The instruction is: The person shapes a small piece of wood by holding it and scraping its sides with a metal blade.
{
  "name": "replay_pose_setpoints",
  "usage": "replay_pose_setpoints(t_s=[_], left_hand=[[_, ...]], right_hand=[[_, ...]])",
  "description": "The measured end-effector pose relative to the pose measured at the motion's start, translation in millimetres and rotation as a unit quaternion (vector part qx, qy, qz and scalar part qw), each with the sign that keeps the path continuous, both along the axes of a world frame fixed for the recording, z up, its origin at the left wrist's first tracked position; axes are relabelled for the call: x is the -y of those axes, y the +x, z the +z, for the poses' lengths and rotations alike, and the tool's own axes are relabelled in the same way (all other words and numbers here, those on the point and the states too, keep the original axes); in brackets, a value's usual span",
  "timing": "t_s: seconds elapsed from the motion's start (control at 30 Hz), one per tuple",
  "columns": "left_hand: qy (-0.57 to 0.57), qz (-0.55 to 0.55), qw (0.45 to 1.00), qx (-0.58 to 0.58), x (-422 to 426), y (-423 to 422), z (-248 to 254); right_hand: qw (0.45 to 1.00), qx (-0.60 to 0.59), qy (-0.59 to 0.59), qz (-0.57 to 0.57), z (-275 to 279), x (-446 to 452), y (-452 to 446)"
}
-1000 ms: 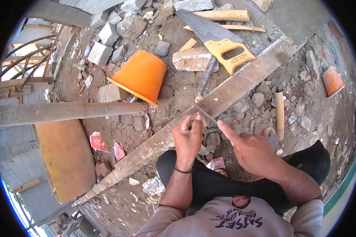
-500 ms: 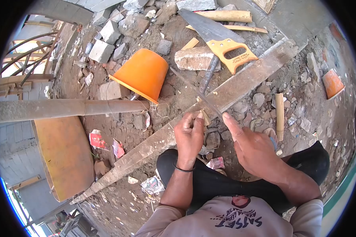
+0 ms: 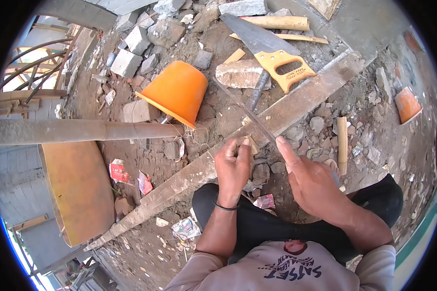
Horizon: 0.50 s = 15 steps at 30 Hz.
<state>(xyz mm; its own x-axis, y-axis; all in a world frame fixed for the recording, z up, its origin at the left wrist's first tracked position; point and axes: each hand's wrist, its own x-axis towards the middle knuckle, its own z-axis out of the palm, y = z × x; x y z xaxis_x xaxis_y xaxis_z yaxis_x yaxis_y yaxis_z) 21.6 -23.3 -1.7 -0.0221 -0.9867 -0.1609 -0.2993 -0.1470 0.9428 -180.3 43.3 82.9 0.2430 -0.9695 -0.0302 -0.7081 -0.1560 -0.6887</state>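
A long thin metal blade [image 3: 250,115] slants up and left over the wooden plank [image 3: 306,99]. Its lower end is in my right hand [image 3: 311,182], which is closed with the index finger stretched along the back of the blade. My left hand [image 3: 234,167] is pinched on a small pale piece of wood [image 3: 253,145] at the plank's near edge, just left of the blade. Beyond the plank lies a handsaw [image 3: 284,68] with a yellow handle, resting across a dark metal rod [image 3: 258,90] and beside a reddish stone block [image 3: 239,74].
An orange bucket [image 3: 176,92] lies tipped beyond the plank, near the end of a long pole [image 3: 82,132]. Bamboo pieces [image 3: 342,145], rubble [image 3: 126,63] and a small orange pot [image 3: 408,105] lie around. A curved yellowish board [image 3: 77,191] is at the left.
The blade has swung from close to my left fingers to a longer reach up and left, its tip now near the bucket. My right hand has shifted slightly right; my left hand keeps its pinch.
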Motion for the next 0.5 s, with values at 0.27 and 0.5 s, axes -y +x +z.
replay_pose_setpoints(t_s=[0.27, 0.5], left_hand=[[-0.025, -0.027, 0.998, 0.049, -5.5, 6.5, -8.1], [0.024, -0.03, 0.999, -0.022, -25.6, -9.6, 10.2]], right_hand=[[0.986, -0.055, 0.147, 0.06, -8.3, -7.5, 0.8], [0.987, 0.03, 0.154, 0.025, -15.7, -11.6, 2.7]])
